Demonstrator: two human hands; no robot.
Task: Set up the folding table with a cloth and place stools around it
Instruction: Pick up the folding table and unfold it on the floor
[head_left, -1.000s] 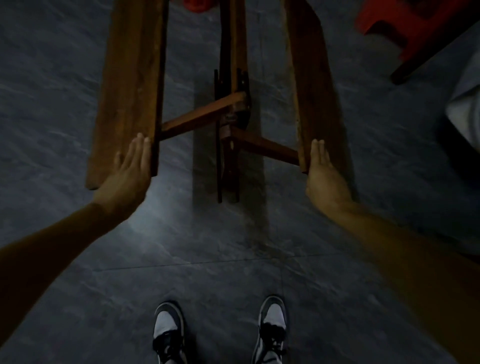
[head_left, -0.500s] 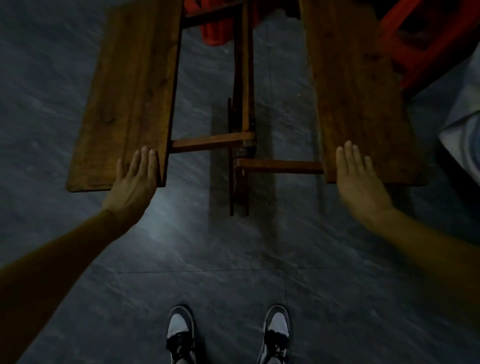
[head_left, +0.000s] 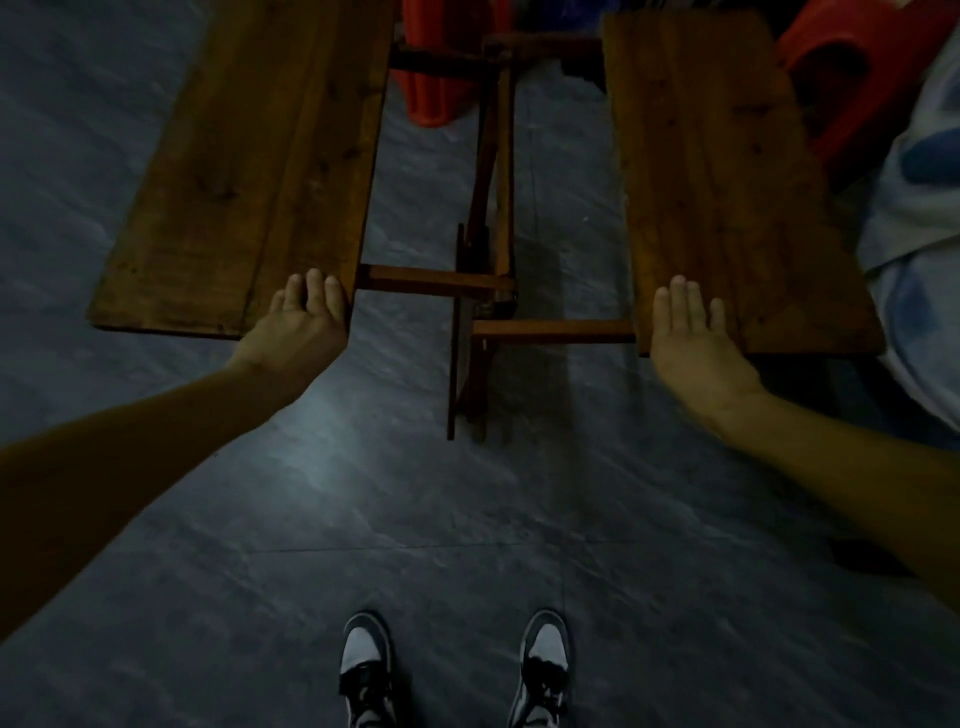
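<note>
The wooden folding table stands in front of me with its two top leaves spread apart. The left leaf (head_left: 249, 156) and the right leaf (head_left: 727, 171) lie almost flat, joined by thin struts to the centre frame (head_left: 483, 270). My left hand (head_left: 298, 325) presses flat with fingers together on the near inner corner of the left leaf. My right hand (head_left: 691, 338) rests flat on the near inner corner of the right leaf. Neither hand grips anything. Red plastic stools (head_left: 852, 67) sit behind the table, and another red stool (head_left: 436, 78) shows through the gap.
A pale blue and white cloth (head_left: 919, 218) lies at the right edge, beside the right leaf. Dark grey tiled floor (head_left: 363, 493) stretches toward my two shoes (head_left: 457, 670) at the bottom. The room is dim.
Both leaves have swung down and outward from nearly upright to almost flat, and my hands have followed them apart. More of the red stools and cloth has come into view.
</note>
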